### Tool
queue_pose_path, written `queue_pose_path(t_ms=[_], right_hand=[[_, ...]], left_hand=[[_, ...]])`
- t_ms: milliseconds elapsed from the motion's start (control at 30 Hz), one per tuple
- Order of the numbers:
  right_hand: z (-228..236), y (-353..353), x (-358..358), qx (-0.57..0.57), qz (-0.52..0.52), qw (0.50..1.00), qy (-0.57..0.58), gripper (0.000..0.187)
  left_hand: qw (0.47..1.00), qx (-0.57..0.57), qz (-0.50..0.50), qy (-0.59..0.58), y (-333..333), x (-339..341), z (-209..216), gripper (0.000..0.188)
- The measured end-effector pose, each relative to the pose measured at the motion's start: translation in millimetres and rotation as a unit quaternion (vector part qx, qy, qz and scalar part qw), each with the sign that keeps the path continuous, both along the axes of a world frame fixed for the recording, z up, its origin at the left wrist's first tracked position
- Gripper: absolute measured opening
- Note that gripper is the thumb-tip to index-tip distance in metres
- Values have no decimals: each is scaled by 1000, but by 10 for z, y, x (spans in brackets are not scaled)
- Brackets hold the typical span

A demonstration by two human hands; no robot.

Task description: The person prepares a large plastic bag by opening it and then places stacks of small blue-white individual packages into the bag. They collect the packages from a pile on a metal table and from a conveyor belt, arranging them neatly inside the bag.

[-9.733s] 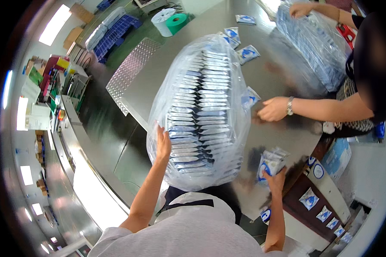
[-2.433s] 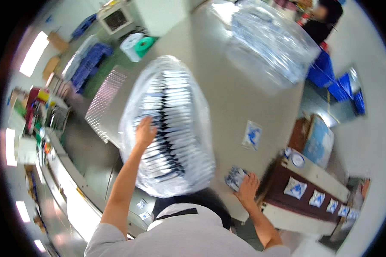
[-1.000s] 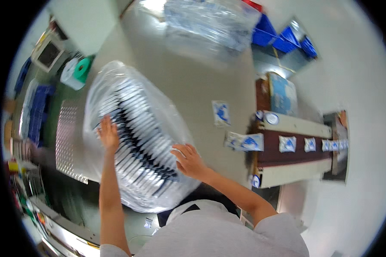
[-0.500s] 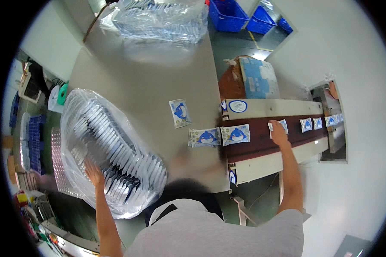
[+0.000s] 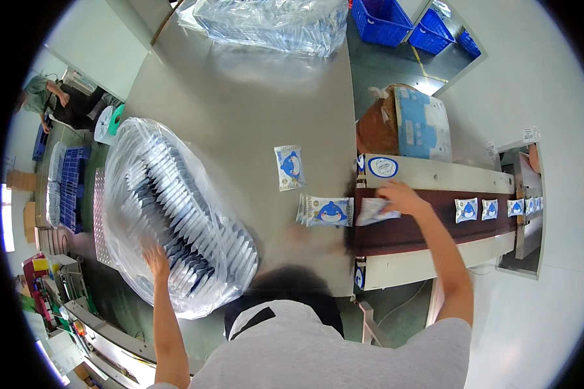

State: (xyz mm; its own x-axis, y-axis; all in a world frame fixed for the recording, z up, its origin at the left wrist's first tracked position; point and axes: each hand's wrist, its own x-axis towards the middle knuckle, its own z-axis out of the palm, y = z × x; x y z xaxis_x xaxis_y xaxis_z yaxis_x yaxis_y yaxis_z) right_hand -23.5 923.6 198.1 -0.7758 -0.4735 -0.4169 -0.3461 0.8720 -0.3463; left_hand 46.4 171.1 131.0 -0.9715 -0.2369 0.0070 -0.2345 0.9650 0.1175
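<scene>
My right hand (image 5: pixel 401 198) is over the near end of the dark red conveyor belt (image 5: pixel 428 230), its fingers closed on a small white-and-blue packet (image 5: pixel 374 212) that looks tilted and smeared. Just left of it, several overlapping packets (image 5: pixel 331 211) with a blue whale picture lie at the table's edge. One single packet (image 5: pixel 291 168) lies a little farther off on the metal table. At the left, my left hand (image 5: pixel 156 259) rests with fingers stretched along rows of upright packets (image 5: pixel 182 194) in a large clear plastic bag (image 5: pixel 120 139).
More packets (image 5: pixel 479 209) ride in a line on the belt's right part, toward a wall opening. Another filled plastic bag (image 5: pixel 272 29) stands at the table's far end. A blue-and-white carton (image 5: pixel 423 123) and blue crates (image 5: pixel 379 23) are beyond. A person (image 5: pixel 65 100) sits at far left.
My right hand has moved left along the belt with a packet. The packet from the belt's end now lies on the overlapping pile. The view has shifted, bringing a person into sight.
</scene>
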Motion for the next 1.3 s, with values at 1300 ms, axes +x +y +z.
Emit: queue_pose_path(t_ms=[1300], right_hand=[[-423,-3577,-1409,-280,-347,881,160,85]], left_hand=[[976,-116,31,180,-629,-2148,1350,59]])
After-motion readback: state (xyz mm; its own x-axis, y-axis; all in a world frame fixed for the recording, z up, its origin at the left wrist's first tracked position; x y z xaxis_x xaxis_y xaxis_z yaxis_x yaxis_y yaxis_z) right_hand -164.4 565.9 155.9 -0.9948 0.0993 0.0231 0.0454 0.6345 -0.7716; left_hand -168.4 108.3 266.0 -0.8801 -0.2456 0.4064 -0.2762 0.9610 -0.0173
